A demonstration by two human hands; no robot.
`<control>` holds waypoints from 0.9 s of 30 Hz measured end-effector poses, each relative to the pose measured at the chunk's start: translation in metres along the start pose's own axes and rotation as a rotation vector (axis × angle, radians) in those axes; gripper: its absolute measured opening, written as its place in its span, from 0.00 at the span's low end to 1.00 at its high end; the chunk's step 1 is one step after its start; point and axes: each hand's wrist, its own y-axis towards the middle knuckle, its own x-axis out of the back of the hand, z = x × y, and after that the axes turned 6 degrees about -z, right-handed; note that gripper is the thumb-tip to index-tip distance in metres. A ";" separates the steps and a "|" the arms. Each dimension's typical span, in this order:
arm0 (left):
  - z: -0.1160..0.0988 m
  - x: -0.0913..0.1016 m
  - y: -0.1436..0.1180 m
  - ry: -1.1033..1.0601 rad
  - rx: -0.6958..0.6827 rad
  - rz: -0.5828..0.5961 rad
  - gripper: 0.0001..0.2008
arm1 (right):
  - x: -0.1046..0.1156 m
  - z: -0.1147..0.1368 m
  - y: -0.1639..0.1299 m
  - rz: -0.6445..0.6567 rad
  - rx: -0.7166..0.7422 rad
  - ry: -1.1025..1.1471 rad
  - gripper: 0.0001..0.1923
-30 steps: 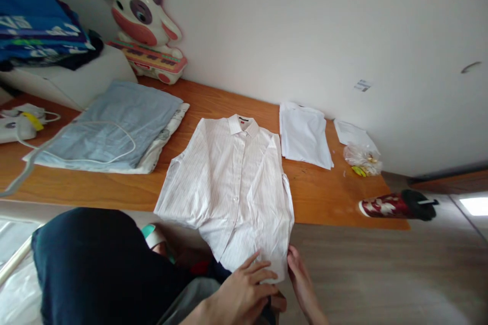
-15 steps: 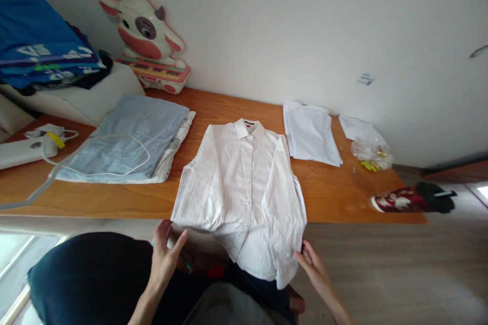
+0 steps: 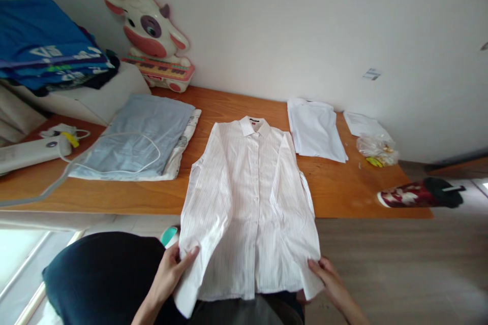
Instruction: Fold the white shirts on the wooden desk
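Observation:
A white long-sleeved shirt point(image 3: 244, 188) with thin stripes lies face up, collar toward the wall, its lower part hanging past the table's front edge. Buttons run down its middle and both sleeves lie along the front. At the lower left, my left hand point(image 3: 173, 266) pinches the left sleeve and side edge, thumb on top. My right hand point(image 3: 326, 274) is closed on the shirt's lower right edge near the cuff. The fingers beneath the cloth are partly hidden on both sides.
On the wooden table point(image 3: 339, 193) lie folded grey-blue clothes point(image 3: 152, 122), a white cable, folded white cloth point(image 3: 314, 129), a plastic bag point(image 3: 377, 150) and a dark red tumbler point(image 3: 412, 194). A cow-shaped toy keyboard point(image 3: 156, 40) and blue clothes point(image 3: 49, 45) stand behind.
My left hand has gone from open beside the shirt to gripping its sleeve edge. The lower part is now spread wider and drawn toward me, with my right hand lower on the hem side.

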 end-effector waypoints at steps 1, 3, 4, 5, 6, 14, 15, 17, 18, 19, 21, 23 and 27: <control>-0.003 -0.001 -0.008 -0.014 0.020 0.015 0.27 | 0.001 0.000 0.000 0.026 -0.003 -0.034 0.30; -0.008 -0.005 -0.022 -0.049 0.039 0.022 0.29 | 0.002 0.001 0.001 0.039 0.008 -0.024 0.28; -0.009 -0.006 -0.028 -0.066 0.041 0.008 0.30 | 0.003 0.002 0.000 0.013 0.015 0.021 0.28; -0.008 -0.006 -0.033 -0.079 0.041 -0.012 0.31 | 0.004 0.003 -0.001 -0.015 0.020 0.073 0.28; -0.006 -0.006 -0.039 -0.085 0.041 -0.036 0.31 | 0.005 0.005 -0.003 -0.028 0.025 0.106 0.28; 0.029 0.003 -0.075 -0.156 -0.021 -0.234 0.42 | 0.012 0.034 -0.031 -0.046 0.131 -0.014 0.38; 0.029 0.006 -0.076 -0.113 -0.062 -0.229 0.42 | 0.011 0.035 -0.036 -0.046 0.157 -0.014 0.42; 0.023 0.015 -0.077 0.038 -0.189 -0.187 0.32 | 0.011 0.035 -0.045 -0.056 0.249 -0.026 0.45; 0.018 0.019 -0.077 0.113 -0.255 -0.145 0.24 | 0.011 0.034 -0.047 -0.063 0.305 -0.057 0.42; 0.013 0.023 -0.076 0.172 -0.315 -0.098 0.19 | 0.013 0.031 -0.047 -0.059 0.354 -0.116 0.37; 0.003 0.029 -0.073 0.232 -0.391 -0.025 0.16 | 0.020 0.027 -0.040 -0.003 0.441 -0.282 0.26; -0.002 0.030 -0.071 0.267 -0.422 -0.013 0.15 | 0.026 0.028 -0.028 0.021 0.552 -0.433 0.21; 0.006 0.015 -0.073 0.299 -0.435 -0.164 0.19 | 0.007 0.069 -0.017 -0.301 0.882 -0.474 0.13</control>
